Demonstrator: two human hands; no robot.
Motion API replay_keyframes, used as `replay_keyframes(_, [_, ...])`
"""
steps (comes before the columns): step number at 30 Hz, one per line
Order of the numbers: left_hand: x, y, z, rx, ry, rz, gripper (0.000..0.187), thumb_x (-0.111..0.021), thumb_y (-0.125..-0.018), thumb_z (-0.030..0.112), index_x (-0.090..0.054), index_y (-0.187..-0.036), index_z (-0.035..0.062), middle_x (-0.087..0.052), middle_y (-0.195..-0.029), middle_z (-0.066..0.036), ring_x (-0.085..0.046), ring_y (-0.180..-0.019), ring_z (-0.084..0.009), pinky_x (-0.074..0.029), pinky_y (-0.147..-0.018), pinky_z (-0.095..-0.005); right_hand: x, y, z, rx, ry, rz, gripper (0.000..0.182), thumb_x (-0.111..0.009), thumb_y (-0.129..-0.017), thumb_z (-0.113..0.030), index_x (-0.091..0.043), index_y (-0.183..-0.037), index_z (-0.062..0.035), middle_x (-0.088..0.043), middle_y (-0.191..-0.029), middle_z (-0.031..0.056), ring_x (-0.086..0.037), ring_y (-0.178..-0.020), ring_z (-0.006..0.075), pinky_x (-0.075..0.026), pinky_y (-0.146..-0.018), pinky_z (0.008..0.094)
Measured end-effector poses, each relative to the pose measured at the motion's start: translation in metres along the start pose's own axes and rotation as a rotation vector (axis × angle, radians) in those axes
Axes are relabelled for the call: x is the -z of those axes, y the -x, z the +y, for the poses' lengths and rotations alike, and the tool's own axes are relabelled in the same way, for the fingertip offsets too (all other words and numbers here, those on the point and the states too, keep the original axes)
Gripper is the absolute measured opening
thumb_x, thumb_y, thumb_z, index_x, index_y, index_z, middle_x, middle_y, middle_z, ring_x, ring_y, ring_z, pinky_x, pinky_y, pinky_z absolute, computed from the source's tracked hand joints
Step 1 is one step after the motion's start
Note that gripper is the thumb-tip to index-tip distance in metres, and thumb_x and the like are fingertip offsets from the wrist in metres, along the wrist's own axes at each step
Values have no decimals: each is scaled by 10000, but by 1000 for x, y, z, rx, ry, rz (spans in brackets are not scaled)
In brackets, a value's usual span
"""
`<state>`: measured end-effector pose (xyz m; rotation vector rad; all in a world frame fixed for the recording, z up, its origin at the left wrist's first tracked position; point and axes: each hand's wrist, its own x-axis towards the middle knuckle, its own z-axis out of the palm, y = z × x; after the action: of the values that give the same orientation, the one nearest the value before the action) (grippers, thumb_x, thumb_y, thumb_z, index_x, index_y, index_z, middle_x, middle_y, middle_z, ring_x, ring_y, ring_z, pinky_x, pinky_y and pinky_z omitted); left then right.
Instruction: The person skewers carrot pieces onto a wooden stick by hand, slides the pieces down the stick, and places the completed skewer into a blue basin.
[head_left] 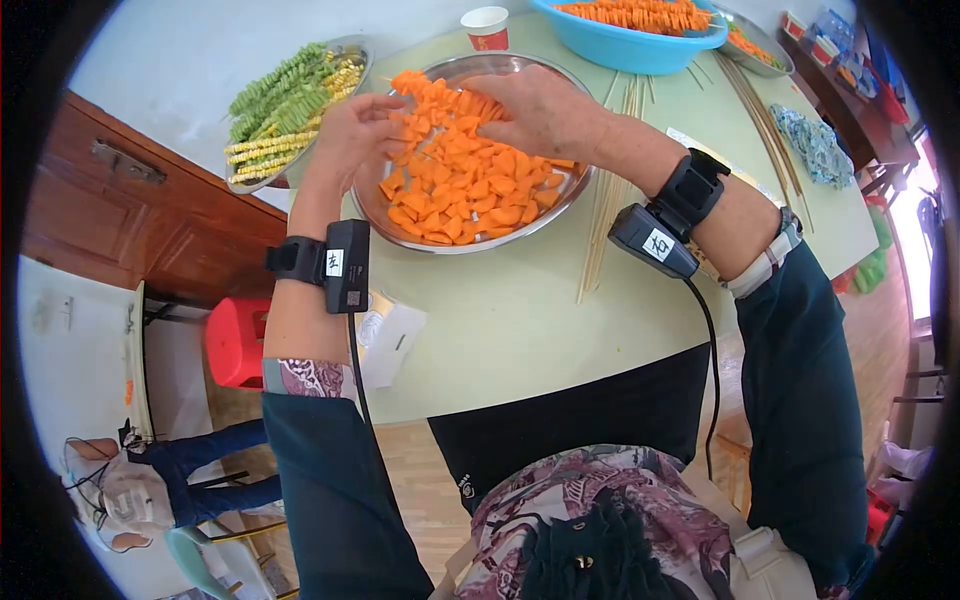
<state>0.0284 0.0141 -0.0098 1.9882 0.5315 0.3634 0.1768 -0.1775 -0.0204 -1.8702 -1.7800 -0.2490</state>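
A wide steel bowl [375, 215] of cut carrot pieces [465, 195] sits on the pale green table. My right hand [545, 108] reaches over its far right side, fingers curled round a carrot skewer [425, 90] whose thin stick tip pokes out at the left. Part of that skewer is hidden under the hand. My left hand [362, 135] is at the bowl's left rim, fingers bent but apart, close to the skewer and the carrot pieces. No object shows clearly in it.
A tray of green and yellow skewers [290, 110] stands left. Bare bamboo sticks [607, 220] lie right of the bowl. Behind are a paper cup [486, 28] and a blue basin [630, 50] of carrot skewers. A red stool [235, 342] and another person [140, 490] are at left.
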Motion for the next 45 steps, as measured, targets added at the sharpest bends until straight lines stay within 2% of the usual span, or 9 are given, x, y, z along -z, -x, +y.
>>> replay_keyframes(2, [3, -2, -3, -14, 93, 24, 290, -590, -799, 7, -552, -1079, -56, -624, -872, -110, -631, -684, -124, -526, -579, -191, 2, 1, -3, -11, -18, -7, 440, -595, -770, -198, -522, -1167, -21, -609, -991, 209, -598, -904, 329, -481, -816, 394])
replay_keyframes(5, [3, -1, 0, -6, 52, 28, 293, -582, -810, 15, -531, -1085, -74, -622, -836, -99, -647, -693, -147, -532, -573, -202, 5, 2, -6, -14, -47, -16, 440, -595, -770, -191, -519, -1166, -17, -607, -996, 209, -597, -905, 328, -482, -811, 397])
replay_keyframes(12, [3, -2, -3, 12, 148, 53, 309, -567, -807, -11, -512, -1102, -82, -609, -906, -133, -652, -735, -190, -552, -618, -237, 13, 1, -12, -48, -79, -87, 441, -594, -772, -182, -510, -1177, -28, -603, -1007, 203, -591, -906, 331, -478, -807, 408])
replay_keyframes(16, [4, -2, -4, -7, 201, 51, 340, -553, -805, -30, -486, -1133, -91, -601, -928, -148, -648, -779, -222, -560, -671, -258, 7, 1, -9, -17, -88, -53, 449, -596, -770, -182, -505, -1183, -30, -602, -1015, 200, -587, -915, 333, -475, -811, 410])
replay_keyframes(18, [5, -2, -3, -22, 203, 63, 350, -552, -803, -34, -479, -1141, -93, -602, -920, -151, -646, -796, -228, -561, -683, -262, 5, 3, -8, 18, -78, 2, 460, -620, -769, -155, -481, -1198, -64, -619, -917, 190, -607, -796, 308, -495, -726, 369])
replay_keyframes(23, [15, -6, -7, -118, 184, 214, 368, -579, -794, -27, -481, -1142, -95, -606, -956, -181, -653, -808, -241, -562, -667, -262, 9, 2, -12, 32, -109, -4, 454, -619, -764, -150, -491, -1188, -51, -617, -920, 194, -609, -779, 311, -498, -721, 360])
replay_keyframes(29, [16, -4, -3, -117, 261, 361, 344, -598, -799, -3, -498, -1112, -106, -612, -963, -185, -656, -783, -234, -560, -643, -255, 13, 4, -17, 16, -94, -42, 455, -619, -766, -148, -490, -1189, -38, -608, -950, 198, -608, -807, 301, -498, -735, 359])
replay_keyframes(39, [19, -6, -7, -117, 237, 353, 297, -611, -803, 20, -538, -1066, -97, -621, -939, -156, -651, -759, -209, -555, -629, -244, 11, 3, -16, -31, -91, -127, 446, -618, -784, -182, -490, -1192, -55, -599, -993, 171, -599, -857, 286, -494, -762, 360])
replay_keyframes(45, [17, -4, -4, -97, 188, 346, 265, -603, -806, 15, -551, -1039, -98, -622, -918, -153, -651, -757, -203, -550, -622, -236, 14, 3, -19, -48, -77, -141, 428, -612, -782, -175, -498, -1177, -57, -611, -951, 168, -604, -842, 285, -493, -753, 367])
